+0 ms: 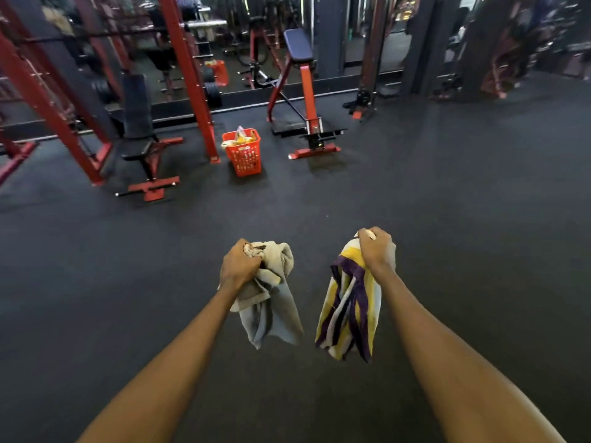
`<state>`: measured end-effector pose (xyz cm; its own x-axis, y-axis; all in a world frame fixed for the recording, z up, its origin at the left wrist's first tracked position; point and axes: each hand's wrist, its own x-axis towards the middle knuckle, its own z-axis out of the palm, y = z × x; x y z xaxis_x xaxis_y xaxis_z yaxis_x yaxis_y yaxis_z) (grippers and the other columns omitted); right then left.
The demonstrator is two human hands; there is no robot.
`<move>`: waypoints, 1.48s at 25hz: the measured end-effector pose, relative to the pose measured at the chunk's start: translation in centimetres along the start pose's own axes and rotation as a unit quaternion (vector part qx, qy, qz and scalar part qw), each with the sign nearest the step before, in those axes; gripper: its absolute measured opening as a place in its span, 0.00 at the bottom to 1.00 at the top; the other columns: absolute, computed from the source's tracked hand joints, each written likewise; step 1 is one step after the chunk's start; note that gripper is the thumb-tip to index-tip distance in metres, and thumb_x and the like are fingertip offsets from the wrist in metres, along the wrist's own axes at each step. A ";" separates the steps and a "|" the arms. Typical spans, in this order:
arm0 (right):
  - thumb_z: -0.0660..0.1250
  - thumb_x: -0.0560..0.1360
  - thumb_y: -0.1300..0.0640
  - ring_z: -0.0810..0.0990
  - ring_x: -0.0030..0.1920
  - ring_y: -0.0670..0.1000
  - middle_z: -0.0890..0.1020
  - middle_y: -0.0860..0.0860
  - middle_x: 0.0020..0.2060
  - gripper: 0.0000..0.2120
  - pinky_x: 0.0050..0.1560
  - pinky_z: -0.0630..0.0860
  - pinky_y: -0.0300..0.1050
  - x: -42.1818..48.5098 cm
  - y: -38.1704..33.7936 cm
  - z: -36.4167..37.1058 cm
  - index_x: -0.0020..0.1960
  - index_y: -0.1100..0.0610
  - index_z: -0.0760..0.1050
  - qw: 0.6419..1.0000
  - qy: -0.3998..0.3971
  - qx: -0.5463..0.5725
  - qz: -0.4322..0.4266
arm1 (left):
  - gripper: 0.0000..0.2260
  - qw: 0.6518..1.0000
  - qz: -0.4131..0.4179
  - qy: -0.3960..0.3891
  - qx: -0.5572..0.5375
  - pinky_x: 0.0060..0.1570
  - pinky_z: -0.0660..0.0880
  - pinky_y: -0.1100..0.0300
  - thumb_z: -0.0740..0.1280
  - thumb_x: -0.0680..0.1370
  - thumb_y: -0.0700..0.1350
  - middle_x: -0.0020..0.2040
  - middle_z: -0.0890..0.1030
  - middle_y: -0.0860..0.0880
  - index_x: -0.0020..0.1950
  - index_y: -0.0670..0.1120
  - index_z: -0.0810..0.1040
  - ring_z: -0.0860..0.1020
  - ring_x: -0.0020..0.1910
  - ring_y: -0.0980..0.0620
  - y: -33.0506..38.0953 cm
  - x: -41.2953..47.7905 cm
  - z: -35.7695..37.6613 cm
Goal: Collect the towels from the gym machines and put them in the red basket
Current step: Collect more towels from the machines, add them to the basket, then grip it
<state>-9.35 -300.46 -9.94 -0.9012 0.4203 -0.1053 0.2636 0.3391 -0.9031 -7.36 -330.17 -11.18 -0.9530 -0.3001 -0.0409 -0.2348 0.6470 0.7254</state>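
Observation:
My left hand (238, 263) is closed around a bunched grey-beige towel (271, 302) that hangs below the fist. A striped towel (350, 311) in yellow, purple and white dangles from my right hand (375, 247), which grips its top. Both arms reach forward over the dark floor. The red basket (244, 156) stands on the floor well ahead, slightly left of centre, with yellowish cloth piled at its top.
A red rack with a black bench (140, 135) stands left of the basket, its upright post (204, 116) right beside it. A red-framed machine with a dark pad (303, 91) stands to the basket's right. A mirror wall runs behind. Dark rubber floor (447, 203) lies between me and the basket.

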 end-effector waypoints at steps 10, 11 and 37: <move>0.62 0.74 0.49 0.81 0.42 0.52 0.83 0.49 0.39 0.11 0.44 0.78 0.49 17.9 -8.0 17.3 0.42 0.55 0.78 0.994 -0.076 -0.033 -0.077 | 0.03 0.996 -0.027 0.075 -0.031 0.41 0.76 0.52 0.66 0.73 0.45 0.41 0.80 0.49 0.44 0.49 0.72 0.79 0.42 0.48 -3.1 21.4 -2.2; 0.62 0.74 0.49 0.81 0.42 0.52 0.83 0.49 0.39 0.11 0.45 0.78 0.50 20.0 -9.0 19.2 0.42 0.55 0.78 0.994 -0.074 -0.035 -0.075 | 0.03 0.996 -0.031 0.075 -0.032 0.39 0.74 0.54 0.66 0.73 0.45 0.41 0.80 0.49 0.44 0.49 0.72 0.79 0.42 0.48 -3.1 24.3 -2.5; 0.63 0.71 0.46 0.80 0.44 0.57 0.82 0.53 0.39 0.14 0.48 0.77 0.51 74.6 -33.8 64.4 0.40 0.57 0.77 0.991 -0.119 -0.041 -0.052 | 0.03 0.991 -0.097 0.087 -0.028 0.42 0.74 0.54 0.66 0.72 0.43 0.41 0.80 0.50 0.44 0.48 0.73 0.79 0.42 0.48 -2.0 95.9 -3.9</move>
<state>-107.65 -334.79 -14.11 -0.9779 0.1731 -0.1170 0.1832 0.4410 -0.8786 -97.56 -362.94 -13.89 -0.8424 -0.5348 -0.0667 -0.3945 0.5274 0.7525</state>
